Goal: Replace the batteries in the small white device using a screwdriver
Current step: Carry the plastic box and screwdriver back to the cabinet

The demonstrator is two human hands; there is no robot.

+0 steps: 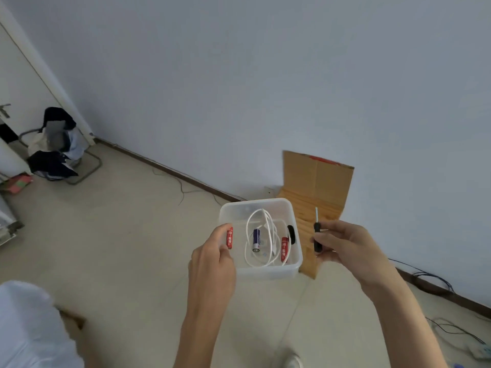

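My left hand grips the near left rim of a clear plastic box and holds it up in the air. Inside the box lie a red battery by my fingers, a blue battery, a second red battery, a coiled white cable and a small black item. My right hand is to the right of the box, closed on a small screwdriver with a black handle, its thin shaft pointing up. No white device is clearly visible.
A folded cardboard sheet leans against the wall behind the box. Cables trail along the skirting at right, with a power strip at the lower right. A frame with clothes stands at left by a door.
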